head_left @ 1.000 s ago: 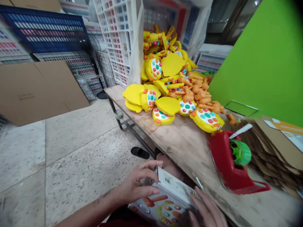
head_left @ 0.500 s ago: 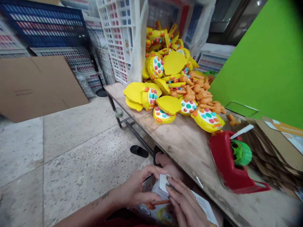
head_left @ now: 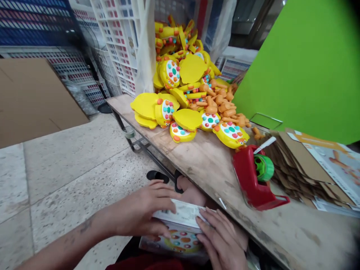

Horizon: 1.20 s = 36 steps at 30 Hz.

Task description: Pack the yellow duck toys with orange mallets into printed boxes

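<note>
On my lap, near the table's front edge, lies a printed cardboard toy box (head_left: 185, 216) with a yellow toy pictured on its front. My left hand (head_left: 143, 210) grips its left end, fingers over the white top side and thumb against the printed front. At the right end, my right hand (head_left: 221, 236) holds the box, its fingers lying across the top edge. The hands cover both ends. On the table beyond are yellow animal-shaped toys (head_left: 230, 131) with coloured knobs, and a pile of orange toy hammers (head_left: 222, 99).
A red tape dispenser (head_left: 247, 183) with a green roll stands on the wooden table (head_left: 197, 161), beside stacked flattened cartons (head_left: 298, 165). A white crate (head_left: 120, 41) tips toys out at the back. A green panel (head_left: 284, 71) rises behind. Black slippers (head_left: 157, 176) are on the floor.
The box has turned so its long white side faces up, its flap now lying flat. My left hand has moved from the flap to the left end. The camera view has shifted right.
</note>
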Tool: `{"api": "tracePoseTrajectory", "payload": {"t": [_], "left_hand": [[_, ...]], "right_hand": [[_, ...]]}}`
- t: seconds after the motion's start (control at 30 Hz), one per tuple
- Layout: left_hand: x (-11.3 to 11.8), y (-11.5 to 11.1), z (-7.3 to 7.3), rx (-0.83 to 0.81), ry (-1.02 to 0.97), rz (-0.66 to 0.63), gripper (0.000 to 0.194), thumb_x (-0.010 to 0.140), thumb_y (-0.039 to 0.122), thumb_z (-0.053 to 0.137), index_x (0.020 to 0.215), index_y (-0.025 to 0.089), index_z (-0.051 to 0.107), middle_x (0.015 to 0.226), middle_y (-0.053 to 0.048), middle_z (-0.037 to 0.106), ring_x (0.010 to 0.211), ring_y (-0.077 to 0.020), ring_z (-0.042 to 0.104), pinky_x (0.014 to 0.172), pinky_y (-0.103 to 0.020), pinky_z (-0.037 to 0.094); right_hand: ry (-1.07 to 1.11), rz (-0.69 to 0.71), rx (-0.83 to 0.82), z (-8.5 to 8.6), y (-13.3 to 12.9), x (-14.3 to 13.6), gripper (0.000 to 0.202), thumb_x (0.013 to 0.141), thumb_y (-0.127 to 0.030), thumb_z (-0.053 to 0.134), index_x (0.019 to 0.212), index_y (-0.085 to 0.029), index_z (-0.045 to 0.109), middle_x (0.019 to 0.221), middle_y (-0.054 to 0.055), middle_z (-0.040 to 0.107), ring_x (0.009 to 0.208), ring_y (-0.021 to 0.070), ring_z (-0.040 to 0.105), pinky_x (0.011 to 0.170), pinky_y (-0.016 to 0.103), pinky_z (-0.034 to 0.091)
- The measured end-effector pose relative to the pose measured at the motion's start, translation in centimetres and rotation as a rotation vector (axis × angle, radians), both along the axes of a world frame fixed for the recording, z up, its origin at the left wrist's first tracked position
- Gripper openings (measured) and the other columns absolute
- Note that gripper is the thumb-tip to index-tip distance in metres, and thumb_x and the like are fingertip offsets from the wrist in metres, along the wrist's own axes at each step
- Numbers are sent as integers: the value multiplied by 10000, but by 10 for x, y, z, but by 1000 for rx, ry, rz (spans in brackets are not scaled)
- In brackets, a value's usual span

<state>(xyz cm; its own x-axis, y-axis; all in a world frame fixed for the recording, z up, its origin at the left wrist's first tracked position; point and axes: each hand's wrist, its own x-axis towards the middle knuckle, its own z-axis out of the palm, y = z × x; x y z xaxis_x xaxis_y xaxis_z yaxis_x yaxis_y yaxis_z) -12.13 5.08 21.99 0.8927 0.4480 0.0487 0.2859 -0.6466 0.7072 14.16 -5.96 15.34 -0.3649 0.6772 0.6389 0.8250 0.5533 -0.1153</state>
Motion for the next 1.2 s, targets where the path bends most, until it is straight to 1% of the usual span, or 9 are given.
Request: {"api": "tracePoseTrajectory", "payload": {"t": [0.1,0.2,0.33,0.4,0.57,0.77,0.87,1.1,1.2], "left_hand": [[23,3,28,-3,118,-153,548,796,237,831,1304,288,631,1408,-67,640,1229,-285,631,1067,-408,477],[28,3,40,54,118,-139,439,855,96,692,1230,325,688,1393,8,650,1188,-226,650,1016,-328,506],[24,0,41,214,27,54,477,926,126,597,1299,419,649,1489,34,567,1241,-232,606,1018,-338,497],[30,-8,40,265,21,80,518,912,109,586,1311,436,632,1454,38,596,1203,-235,617,998,-344,502],[56,-33,35,232,114,-43,551,766,102,679,1246,370,657,1318,14,673,1055,-252,640,902,-331,526],[72,-38,26,244,213,24,497,725,114,686,1170,334,682,1233,-45,663,1049,-298,597,785,-345,528],[78,-40,17,199,172,35,454,744,144,692,1159,329,685,1218,-50,652,1096,-305,571,806,-341,536],[79,-45,-15,195,120,64,484,748,130,624,1190,323,662,1277,-56,613,1082,-304,568,837,-374,531],[75,-44,-17,176,115,72,508,759,117,615,1216,334,649,1305,-45,601,1104,-299,568,871,-383,525]], "right_hand": [[72,22,-42,11,-4,-3,243,959,-220,545,1146,-224,700,1106,54,786,953,274,772,766,404,672],[195,-31,-82,24,-17,16,221,927,-231,610,1117,-262,720,1127,49,779,987,259,760,831,352,648],[762,-529,-106,34,-31,66,82,914,-312,658,961,-248,678,1147,73,746,1088,230,702,935,343,558],[1019,-692,-101,33,-26,94,211,847,-386,737,941,-225,638,1119,93,736,1078,250,688,952,399,526],[1136,-720,-319,20,9,148,480,755,-577,766,1029,-190,688,1049,89,731,998,251,651,967,430,461],[1140,-632,-512,17,34,162,480,719,-643,761,826,-175,747,802,60,741,763,214,624,748,338,480],[1171,-605,-515,20,42,162,459,680,-633,791,710,-181,719,745,60,729,732,212,627,740,347,483],[1210,-691,-319,25,28,144,377,702,-553,804,703,-192,698,1137,91,711,1134,258,599,1069,426,374],[1352,-724,-283,22,9,133,351,704,-523,828,760,-196,715,954,45,720,956,200,620,956,359,441]]}}
